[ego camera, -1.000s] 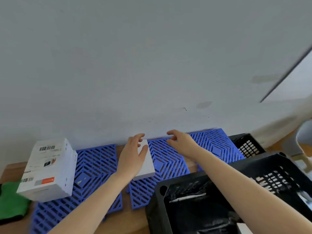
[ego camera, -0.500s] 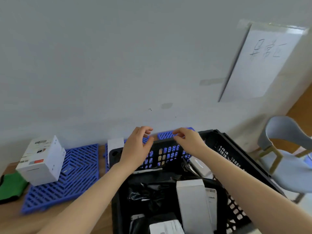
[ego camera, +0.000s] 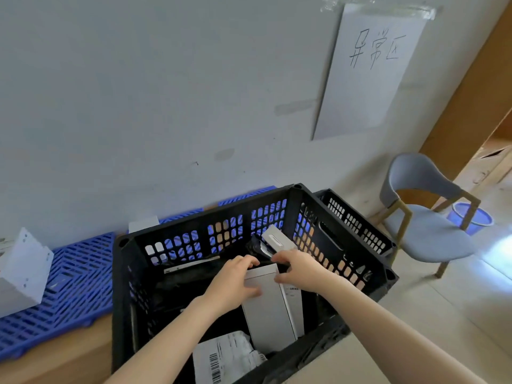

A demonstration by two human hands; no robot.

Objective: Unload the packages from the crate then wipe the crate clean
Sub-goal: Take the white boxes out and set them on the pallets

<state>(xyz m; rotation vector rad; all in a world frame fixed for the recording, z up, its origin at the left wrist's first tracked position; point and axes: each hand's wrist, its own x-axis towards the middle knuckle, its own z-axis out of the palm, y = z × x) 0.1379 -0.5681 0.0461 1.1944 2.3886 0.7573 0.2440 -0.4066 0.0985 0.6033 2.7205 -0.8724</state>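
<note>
A black slatted crate (ego camera: 130, 273) stands in front of me with several packages inside. Both hands reach into it. My left hand (ego camera: 232, 284) lies on the upper left of a tall white box (ego camera: 267, 309) that stands on end in the crate, fingers curled over its top edge. My right hand (ego camera: 297, 266) pinches the box's top right corner. Behind the hands a grey flat package (ego camera: 275, 239) leans against the crate's far wall. A white bag with a barcode label (ego camera: 224, 356) lies at the crate's near side, among black bags (ego camera: 177, 284).
Blue plastic mats (ego camera: 74, 275) cover the wooden floor to the left, holding a white labelled box (ego camera: 22, 273) and a small white box (ego camera: 142, 224) behind the crate. A second black crate (ego camera: 352, 220) sits behind to the right. A grey chair (ego camera: 432, 225) and blue bin (ego camera: 473, 220) stand further right.
My view swung right, from the mats to the crate. Both hands left the small white box on the mat, dropped into the crate and closed on the tall white box.
</note>
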